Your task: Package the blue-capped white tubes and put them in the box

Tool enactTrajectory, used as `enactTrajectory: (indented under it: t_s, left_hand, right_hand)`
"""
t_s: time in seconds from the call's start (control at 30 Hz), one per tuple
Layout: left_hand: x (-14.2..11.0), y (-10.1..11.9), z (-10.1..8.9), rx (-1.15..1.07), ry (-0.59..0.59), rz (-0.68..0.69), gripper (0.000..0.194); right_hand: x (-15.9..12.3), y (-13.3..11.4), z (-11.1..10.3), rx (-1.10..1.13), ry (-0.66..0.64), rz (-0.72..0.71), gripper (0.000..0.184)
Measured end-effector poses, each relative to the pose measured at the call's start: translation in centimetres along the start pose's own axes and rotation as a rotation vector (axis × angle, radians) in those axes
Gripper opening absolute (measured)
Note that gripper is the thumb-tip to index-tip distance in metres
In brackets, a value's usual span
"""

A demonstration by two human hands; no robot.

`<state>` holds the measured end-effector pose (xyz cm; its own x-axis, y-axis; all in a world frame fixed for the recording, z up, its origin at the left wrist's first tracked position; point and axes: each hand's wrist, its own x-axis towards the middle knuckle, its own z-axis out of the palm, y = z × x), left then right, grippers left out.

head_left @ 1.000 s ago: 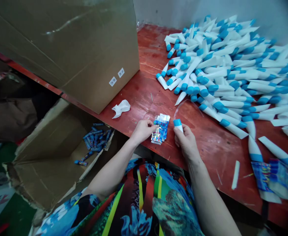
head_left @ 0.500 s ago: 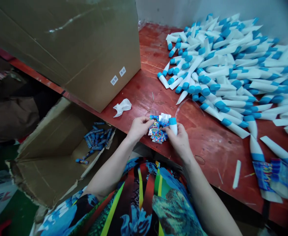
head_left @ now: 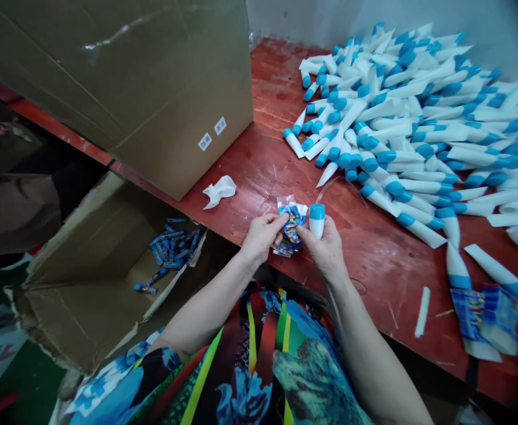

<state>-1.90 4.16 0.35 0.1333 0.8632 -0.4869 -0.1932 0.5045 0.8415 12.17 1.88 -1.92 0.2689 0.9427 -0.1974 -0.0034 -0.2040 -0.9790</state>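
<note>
My left hand (head_left: 265, 234) is closed, thumb and fingers pinching a small shiny blue printed wrapper (head_left: 293, 221) with clear edges. In my right hand (head_left: 323, 247) a white tube with a blue cap (head_left: 317, 222) stands nearly upright, cap up. The right thumb and a fingertip also touch the wrapper's right side. Beneath both hands, more printed wrappers (head_left: 285, 251) lie stacked near the table edge, partly covered by my fingers. Beyond, a large heap of similar white tubes with blue caps (head_left: 396, 156) spreads over the right half of the table.
A tall cardboard box (head_left: 188, 112) stands on the red table (head_left: 356, 268) at left. Below it, an open carton (head_left: 82, 283) holds several blue printed tubes (head_left: 174, 247). Crumpled white film (head_left: 220, 190) lies near the box, a white strip (head_left: 422, 311) and flat blue packets (head_left: 484, 321) at right.
My left hand has moved slightly right, and the wrapper between my fingers is now lifted and tilted off the stack. The capped tube in my right hand has shifted a little right.
</note>
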Motion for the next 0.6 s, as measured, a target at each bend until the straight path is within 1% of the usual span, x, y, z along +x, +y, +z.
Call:
enactTrajectory:
  t_s: [0.13,0.23,0.3,0.43,0.53,0.6]
  left_hand:
    - [0.0,0.0,0.4,-0.006,0.065,-0.01,0.053]
    - [-0.4,0.4,0.2,-0.003,0.077,-0.022,0.06]
    - [-0.7,0.8,-0.1,-0.005,0.061,-0.046,0.062]
    - [-0.9,0.9,-0.4,-0.001,0.013,-0.07,0.048]
    - [-0.8,0.7,-0.2,-0.061,0.075,-0.018,0.04]
    - [-0.7,0.5,0.0,-0.082,0.11,-0.011,0.039]
  right_hand:
    - [-0.1,-0.1,0.3,-0.026,0.006,-0.033,0.04]
    - [-0.2,-0.6,0.4,-0.085,0.044,-0.101,0.035]
    - [-0.3,-0.9,0.5,-0.114,0.064,-0.136,0.033]
    - [-0.5,-1.0,0.9,-0.112,0.041,-0.163,0.033]
    - [-0.5,-0.8,1.1,-0.065,0.002,-0.097,0.039]
    - [-0.4,-0.6,1.2,-0.017,-0.026,-0.044,0.043]
